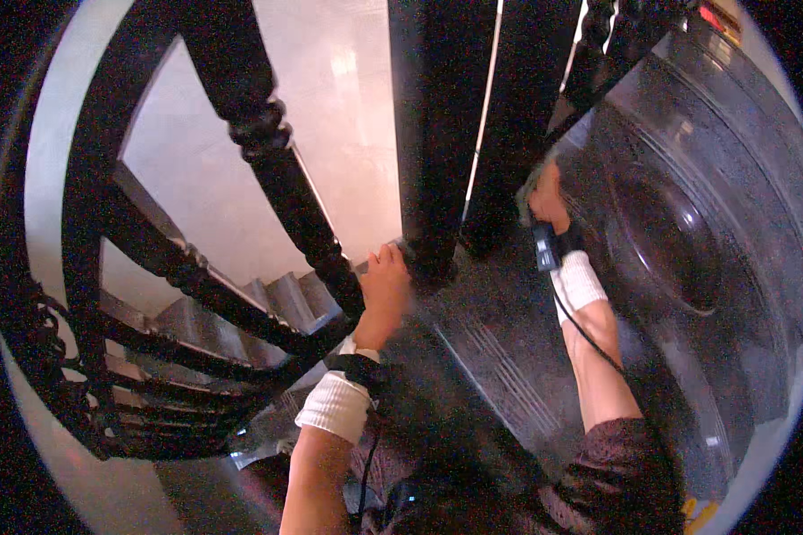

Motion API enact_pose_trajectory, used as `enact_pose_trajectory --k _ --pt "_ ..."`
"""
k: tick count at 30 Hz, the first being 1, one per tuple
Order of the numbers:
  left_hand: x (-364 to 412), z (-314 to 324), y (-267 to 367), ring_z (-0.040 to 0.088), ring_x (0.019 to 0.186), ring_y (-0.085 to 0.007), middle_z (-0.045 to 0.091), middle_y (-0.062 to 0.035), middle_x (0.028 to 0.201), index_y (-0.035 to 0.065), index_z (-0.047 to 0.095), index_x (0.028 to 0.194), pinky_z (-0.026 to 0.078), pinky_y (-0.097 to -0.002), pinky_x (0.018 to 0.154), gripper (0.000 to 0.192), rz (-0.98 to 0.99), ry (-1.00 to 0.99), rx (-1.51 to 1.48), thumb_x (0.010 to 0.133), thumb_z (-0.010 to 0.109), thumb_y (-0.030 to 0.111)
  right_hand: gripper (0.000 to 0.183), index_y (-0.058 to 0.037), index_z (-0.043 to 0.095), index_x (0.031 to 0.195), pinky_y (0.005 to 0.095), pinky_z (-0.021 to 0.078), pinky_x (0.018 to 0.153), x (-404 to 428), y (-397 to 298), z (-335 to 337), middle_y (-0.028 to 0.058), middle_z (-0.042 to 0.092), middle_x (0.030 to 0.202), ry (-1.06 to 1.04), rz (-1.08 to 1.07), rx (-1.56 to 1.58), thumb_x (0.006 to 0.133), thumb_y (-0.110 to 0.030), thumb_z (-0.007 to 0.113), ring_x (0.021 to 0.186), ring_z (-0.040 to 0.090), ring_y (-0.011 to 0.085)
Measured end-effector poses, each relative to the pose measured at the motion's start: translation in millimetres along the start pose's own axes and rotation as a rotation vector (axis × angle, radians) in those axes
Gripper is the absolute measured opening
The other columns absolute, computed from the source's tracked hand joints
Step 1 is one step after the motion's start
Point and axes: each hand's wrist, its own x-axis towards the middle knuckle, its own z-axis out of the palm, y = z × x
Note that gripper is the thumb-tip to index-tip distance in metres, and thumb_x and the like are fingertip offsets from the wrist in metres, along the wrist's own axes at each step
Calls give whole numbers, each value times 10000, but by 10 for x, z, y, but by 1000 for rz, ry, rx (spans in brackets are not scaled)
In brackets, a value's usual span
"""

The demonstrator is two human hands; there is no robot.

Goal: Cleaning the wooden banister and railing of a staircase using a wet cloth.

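My left hand is at the foot of a thick dark newel post, beside the lower end of a turned dark baluster. Its fingers reach over the edge of the stair tread; whether anything lies under them is hidden. Further right, my right hand is low against the dark balustrade, over a grey stone step. Something greyish shows at its fingers, too blurred to name. Both wrists wear white ribbed cuffs and black straps, and a small black device with a cable sits on the right one.
A dark, shiny, rounded vessel, seemingly a basin, stands on the steps at right. Grooved stone stairs rise beyond it. Through the balusters, a lower flight and a pale wall show. Something yellow is at bottom right.
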Motion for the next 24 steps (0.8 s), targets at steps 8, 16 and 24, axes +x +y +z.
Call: enact_pose_trajectory --k 8,16,24 --pt "-81 -12 -12 526 882 -270 508 -100 954 6 479 1037 507 -371 641 325 45 151 -65 729 537 90 204 -49 519 1033 329 396 735 -363 262 155 110 535 913 26 -368 -235 869 -157 461 851 509 248" --pt "-73 -15 -62 523 861 -233 508 -82 913 -4 500 994 493 -348 636 266 1 200 -25 741 521 73 277 32 528 994 449 303 953 -1062 -770 1000 209 488 1045 -76 -1682 -1129 725 -1 472 1045 434 353" --pt "-50 -146 4 529 889 -239 512 -86 939 -15 520 987 522 -326 631 263 32 254 3 740 529 76 326 -39 566 1050 446 218 1039 299 -812 1208 152 520 1135 -500 -1140 -1867 757 -147 472 1174 374 340"
